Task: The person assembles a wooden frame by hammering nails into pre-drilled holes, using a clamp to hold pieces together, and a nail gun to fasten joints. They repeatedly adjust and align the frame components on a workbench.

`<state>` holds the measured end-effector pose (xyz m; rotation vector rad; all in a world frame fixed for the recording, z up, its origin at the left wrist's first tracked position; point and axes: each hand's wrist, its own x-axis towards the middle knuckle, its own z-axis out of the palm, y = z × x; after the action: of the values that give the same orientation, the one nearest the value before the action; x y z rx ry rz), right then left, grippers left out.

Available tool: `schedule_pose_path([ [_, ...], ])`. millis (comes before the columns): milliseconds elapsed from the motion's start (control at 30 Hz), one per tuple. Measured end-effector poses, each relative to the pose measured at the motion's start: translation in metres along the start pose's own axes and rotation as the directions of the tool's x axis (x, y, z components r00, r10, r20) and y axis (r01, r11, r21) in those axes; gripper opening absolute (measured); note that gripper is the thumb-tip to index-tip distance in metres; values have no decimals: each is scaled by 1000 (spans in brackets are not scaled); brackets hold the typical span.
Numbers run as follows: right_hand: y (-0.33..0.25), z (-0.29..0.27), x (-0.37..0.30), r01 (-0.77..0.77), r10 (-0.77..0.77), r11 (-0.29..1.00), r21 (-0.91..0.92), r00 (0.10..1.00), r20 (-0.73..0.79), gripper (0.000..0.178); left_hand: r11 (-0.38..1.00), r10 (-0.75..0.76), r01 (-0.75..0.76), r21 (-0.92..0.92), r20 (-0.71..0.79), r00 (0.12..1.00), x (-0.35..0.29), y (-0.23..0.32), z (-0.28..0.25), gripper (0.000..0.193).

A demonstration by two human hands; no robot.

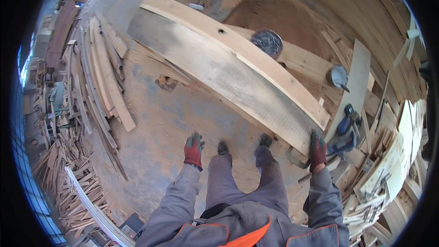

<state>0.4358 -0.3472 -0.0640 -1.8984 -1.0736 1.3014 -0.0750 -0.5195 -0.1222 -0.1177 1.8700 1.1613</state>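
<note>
A long, wide board (228, 80) with a grey, worn face slants across in front of me, its near end at my right. Along its far edge lies a paler plank (270, 66) with a dark hole in it. My right hand (318, 151), in a red and dark glove, is closed at the wide board's near right corner; its fingertips are partly hidden. Just left of that hand, a bent metal bar (296, 159) sticks out below the board. My left hand (194, 150), gloved alike, hangs over the floor with fingers stretched forward, apart from the board and holding nothing visible.
A round tub of nails (267, 43) and a pale round can (338, 77) stand beyond the plank. A blue tool with a black knob (346, 123) lies at the right. Long strips (107, 73) and a heap of scrap wood (75, 187) cover the left.
</note>
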Motion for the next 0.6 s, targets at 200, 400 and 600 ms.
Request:
schedule_pose_path([
  [200,-9,0,9,-129,130,988,79,992,-2,47,874,460,-467,-136,-81,884,69,187,85,48],
  [400,-28,4,19,-335,334,941,-40,942,-39,62,911,412,-397,-109,253,875,149,293,97,59],
  [600,-34,22,16,-324,345,935,147,926,-154,64,956,-264,100,276,656,707,151,183,48,56],
])
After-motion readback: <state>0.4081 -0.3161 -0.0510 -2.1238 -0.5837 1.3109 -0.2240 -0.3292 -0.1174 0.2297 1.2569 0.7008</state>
